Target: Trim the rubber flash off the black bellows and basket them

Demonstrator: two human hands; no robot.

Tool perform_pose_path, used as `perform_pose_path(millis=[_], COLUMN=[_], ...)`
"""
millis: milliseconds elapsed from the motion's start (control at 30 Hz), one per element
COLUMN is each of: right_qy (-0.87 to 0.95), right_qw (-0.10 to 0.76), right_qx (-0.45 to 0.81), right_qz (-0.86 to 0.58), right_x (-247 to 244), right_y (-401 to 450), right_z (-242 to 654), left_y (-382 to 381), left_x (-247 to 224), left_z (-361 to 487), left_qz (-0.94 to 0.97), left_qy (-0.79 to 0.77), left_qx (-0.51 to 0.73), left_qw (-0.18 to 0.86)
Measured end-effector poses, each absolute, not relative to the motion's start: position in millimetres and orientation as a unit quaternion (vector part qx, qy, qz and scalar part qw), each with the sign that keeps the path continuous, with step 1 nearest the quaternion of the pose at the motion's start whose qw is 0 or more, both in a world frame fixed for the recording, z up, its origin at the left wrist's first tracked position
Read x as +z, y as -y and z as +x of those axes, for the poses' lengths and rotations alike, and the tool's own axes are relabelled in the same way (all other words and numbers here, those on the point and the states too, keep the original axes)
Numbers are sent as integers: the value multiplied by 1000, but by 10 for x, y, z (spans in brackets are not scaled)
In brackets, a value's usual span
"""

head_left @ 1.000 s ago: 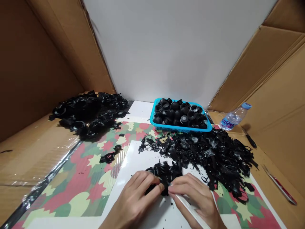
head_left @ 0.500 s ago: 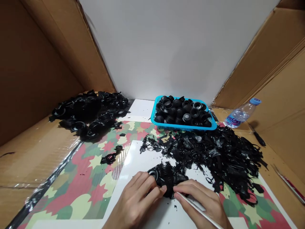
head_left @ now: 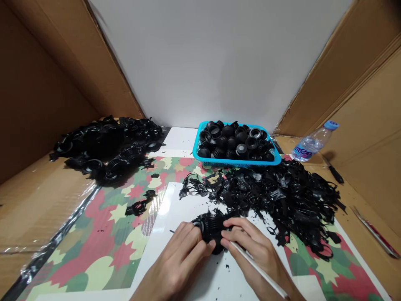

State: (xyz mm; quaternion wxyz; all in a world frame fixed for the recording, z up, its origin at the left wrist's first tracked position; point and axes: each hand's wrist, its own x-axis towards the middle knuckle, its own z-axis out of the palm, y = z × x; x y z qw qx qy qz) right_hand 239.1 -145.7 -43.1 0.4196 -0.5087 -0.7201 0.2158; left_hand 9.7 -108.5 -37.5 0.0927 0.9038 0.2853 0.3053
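Observation:
My left hand (head_left: 180,257) is closed on the near left side of a black ribbed rubber part (head_left: 214,223), pressing it with the thumb. Ragged black flaps surround that part, and its lower side is partly hidden by my fingers. A slim white pen-like tool (head_left: 260,271) lies in my right hand (head_left: 252,248), its tip end between thumb and fingers. The right fingertips touch the right edge of the black part. Both hands work over a white board (head_left: 166,223) strewn with small black scraps.
A blue basket (head_left: 194,150) of black ribbed caps stands at the back. Black trimmings (head_left: 288,200) heap up on the right, more black parts (head_left: 106,146) at the left. A water bottle (head_left: 310,146), a black-handled tool (head_left: 336,173) and a red-handled tool (head_left: 377,236) lie along the right side.
My right fingers have shifted up over the right side of the black part, where they were lower before. The whole view has moved slightly, so things sit further left and higher.

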Motion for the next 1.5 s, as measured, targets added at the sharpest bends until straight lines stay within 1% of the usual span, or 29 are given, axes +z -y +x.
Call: perform_pose_path(millis=[67, 167, 267, 333, 400, 567, 800, 967, 1133, 1367, 1500], right_qy=[718, 688, 664, 665, 673, 679, 690, 707, 730, 681, 672], right_qw=[415, 445, 497, 510, 507, 465, 440, 434, 410, 448, 442], right_qx=[232, 262, 239, 229, 240, 290, 309, 289, 277, 329, 351], right_qz=[-509, -509, -505, -494, -481, -489, -484, -478, -472, -476, -479], right_x=[-415, -384, -353, -334, -321, -330, -397, -387, -344, -374, -375], right_y=[1445, 1447, 1458, 1464, 1468, 1480, 1507, 1503, 1492, 1518, 1532], right_z=[2393, 2418, 2449, 2458, 2451, 2415, 2446, 2404, 2382, 2453, 2473], left_y=[1084, 1087, 1090, 1089, 1086, 1096, 1118, 1109, 1104, 1105, 1106], left_x=[-390, -388, -369, -358, -354, -346, -312, -313, -337, -351, -346], left_z=[84, 85, 91, 89, 83, 70, 89, 94, 86, 65, 58], left_qz=[903, 896, 891, 892, 893, 893, 889, 890, 896, 896, 897], left_qy=[-283, -290, -295, -293, -289, -286, -290, -280, -273, -266, -265], left_qx=[310, 319, 321, 319, 320, 320, 326, 335, 323, 322, 315], left_qw=[95, 110, 124, 130, 132, 133, 137, 128, 135, 149, 157])
